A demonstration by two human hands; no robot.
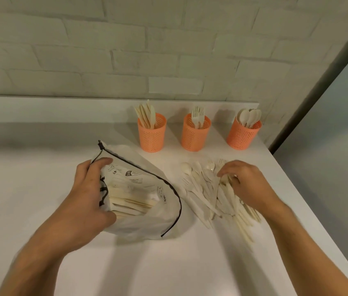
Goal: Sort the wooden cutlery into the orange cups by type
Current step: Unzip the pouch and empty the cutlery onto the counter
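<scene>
White worktop (40,210) | left hand (83,201) is gripping the bag (143,201) edge, cutlery inside | right hand (243,184) is pinching pieces in the loose pile (203,189) | orange cups (195,133) are standing behind | pieces are looking light, stiff, brittle: take by handles.

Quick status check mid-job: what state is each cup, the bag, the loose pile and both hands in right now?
Left cup: upright, holds knives.
Middle cup: upright, holds forks.
Right cup: tilted, holds spoons.
Bag: open, cutlery still inside.
Loose pile: mixed, unsorted on the table.
Left hand: grips the bag's edge.
Right hand: on the pile, fingers curled; grip unclear through blur.
</scene>
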